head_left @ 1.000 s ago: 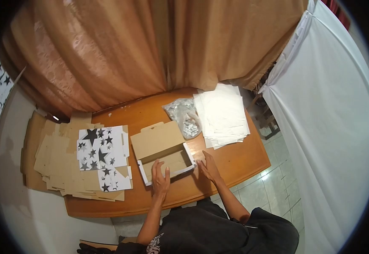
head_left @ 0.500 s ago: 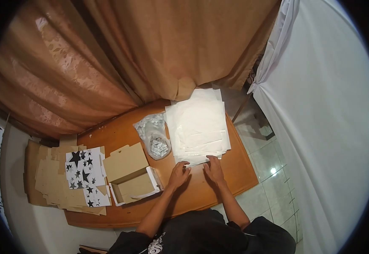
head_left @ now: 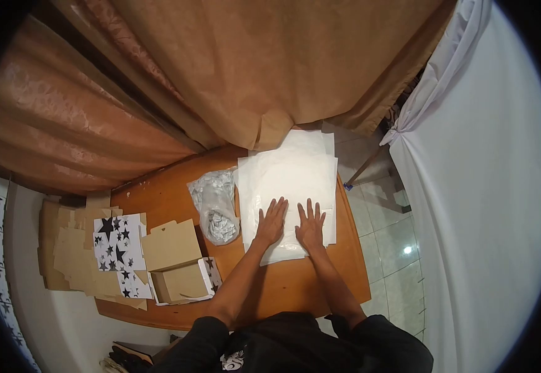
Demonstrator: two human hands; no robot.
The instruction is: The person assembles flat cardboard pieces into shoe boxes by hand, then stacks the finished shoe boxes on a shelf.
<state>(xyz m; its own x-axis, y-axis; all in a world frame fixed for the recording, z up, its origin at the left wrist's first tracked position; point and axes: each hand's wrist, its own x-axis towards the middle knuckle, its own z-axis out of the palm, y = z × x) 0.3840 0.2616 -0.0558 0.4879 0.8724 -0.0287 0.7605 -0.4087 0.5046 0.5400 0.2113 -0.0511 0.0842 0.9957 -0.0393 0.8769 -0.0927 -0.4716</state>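
Both palms lie on a stack of white sheets (head_left: 289, 168) on the table, near its lower part. My left hand (head_left: 272, 222) rests flat with the fingers spread, pointing away from me. Just to its right, my right hand (head_left: 310, 228) is also flat, fingers apart. Neither hand grips anything. The sheets are uneven at the edges, and the far end touches the curtain. Left of the stack lies a clear plastic bag (head_left: 219, 208) with silvery contents that I cannot make out.
An open cardboard box (head_left: 177, 283) stands on the wooden table (head_left: 264, 292) at left. Beside it are star-printed white card pieces (head_left: 121, 245) and a pile of flat brown cardboard (head_left: 75, 255). A brown curtain (head_left: 221, 74) hangs behind; a white cloth (head_left: 475, 186) hangs at right.
Both hands have moved forward from the near edge of the sheets onto their top, and the fingers have spread flat. The view has shifted slightly.
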